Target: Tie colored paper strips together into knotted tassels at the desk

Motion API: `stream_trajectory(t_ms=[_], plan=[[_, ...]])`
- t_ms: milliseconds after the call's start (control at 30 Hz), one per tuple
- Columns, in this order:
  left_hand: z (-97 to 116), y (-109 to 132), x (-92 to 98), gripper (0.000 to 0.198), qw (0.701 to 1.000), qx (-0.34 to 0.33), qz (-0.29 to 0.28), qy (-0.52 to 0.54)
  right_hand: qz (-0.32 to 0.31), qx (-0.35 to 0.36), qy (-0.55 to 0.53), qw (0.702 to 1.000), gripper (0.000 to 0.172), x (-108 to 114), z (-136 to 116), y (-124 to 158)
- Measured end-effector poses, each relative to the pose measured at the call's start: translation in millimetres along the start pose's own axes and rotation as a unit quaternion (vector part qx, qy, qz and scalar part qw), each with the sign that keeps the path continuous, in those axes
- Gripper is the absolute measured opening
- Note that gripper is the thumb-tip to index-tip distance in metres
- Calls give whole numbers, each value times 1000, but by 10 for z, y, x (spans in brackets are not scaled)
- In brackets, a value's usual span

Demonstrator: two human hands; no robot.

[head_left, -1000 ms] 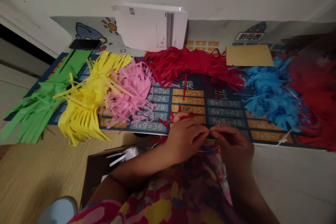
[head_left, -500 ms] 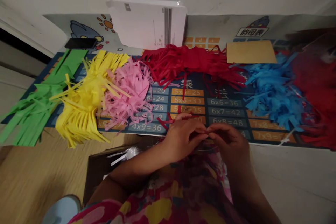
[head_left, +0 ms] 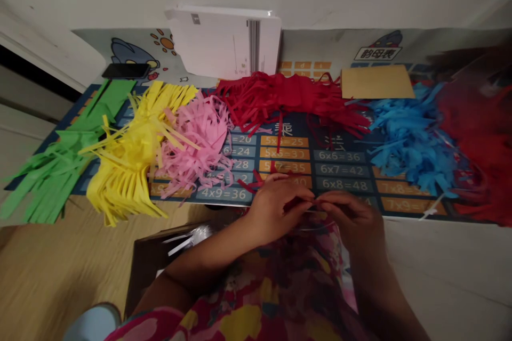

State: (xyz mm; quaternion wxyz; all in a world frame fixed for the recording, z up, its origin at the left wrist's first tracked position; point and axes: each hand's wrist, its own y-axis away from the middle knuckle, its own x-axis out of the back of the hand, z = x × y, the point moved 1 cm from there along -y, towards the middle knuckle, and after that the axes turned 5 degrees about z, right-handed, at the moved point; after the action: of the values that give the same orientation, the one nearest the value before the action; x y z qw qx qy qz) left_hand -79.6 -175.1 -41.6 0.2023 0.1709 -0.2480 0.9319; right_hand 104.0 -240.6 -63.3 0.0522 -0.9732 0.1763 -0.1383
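While red strips lie beside it below center frame, the left hand pinches close to the pinched right hand, anything between fingertips too small to tell.

Dim, underexposed shot; light source out of frame, direction unclear. Small glare spot on top edge of white panel. Soft shadow on floor; right hand in shade. Red pile smeared, murky. Wide-angle stretch toward edges. Printed sums slightly soft but legible.
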Motion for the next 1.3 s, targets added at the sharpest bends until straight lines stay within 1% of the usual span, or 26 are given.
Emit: stream_trajectory(t_ms=[67,167,300,467,567,667,767,900,933,1000,1033,1067,1100,1133,1167,1200,1233,1267,1300], plan=[[20,-5,-2,14,1000,-28,-10,-7,6,50,40,998,3,17,-15,5],[43,-13,-8,11,999,-52,-2,-5,18,91,72,993,7,21,-52,47],[65,-10,-10,11,998,-62,17,-14,39,107,84,990,9,35,-98,107],[101,8,-36,11,990,-132,50,-8,43,134,80,987,10,63,-159,139],[116,10,-54,11,986,-153,60,-3,42,144,80,985,12,84,-175,157],[126,0,-61,10,986,-156,58,0,40,141,78,986,13,117,-158,165],[124,-25,-82,10,989,-145,41,-7,43,134,74,987,14,138,-118,159],[105,-72,-167,5,991,-132,17,-5,50,138,75,986,15,95,-112,165],[100,-84,-193,4,992,-126,12,-5,48,143,72,986,14,84,-120,163],[91,-108,-231,8,994,-112,1,-18,26,164,65,984,12,110,-119,114],[86,-120,-236,11,994,-109,-6,-26,12,174,65,982,10,170,-96,53],[80,-134,-232,13,994,-109,-14,-28,8,183,70,981,7,278,-54,-40],[71,-148,-218,13,993,-114,-25,-22,21,185,86,979,4,441,7,-168],[60,-164,-198,13,992,-124,-36,-8,54,175,114,977,5,658,85,-330],[47,-180,-178,11,990,-131,-47,10,115,159,155,968,10,922,172,-521],[33,-197,-162,10,989,-137,-55,27,189,117,223,949,17,1214,265,-733],[21,-214,-155,10,988,-138,-61,42,251,66,304,917,22,1506,356,-961],[12,-228,-159,12,988,-132,-64,54,274,15,388,880,26,1772,441,-1198],[8,-239,-174,13,988,-124,-66,64,271,-2,419,867,25,1994,517,-1435]])
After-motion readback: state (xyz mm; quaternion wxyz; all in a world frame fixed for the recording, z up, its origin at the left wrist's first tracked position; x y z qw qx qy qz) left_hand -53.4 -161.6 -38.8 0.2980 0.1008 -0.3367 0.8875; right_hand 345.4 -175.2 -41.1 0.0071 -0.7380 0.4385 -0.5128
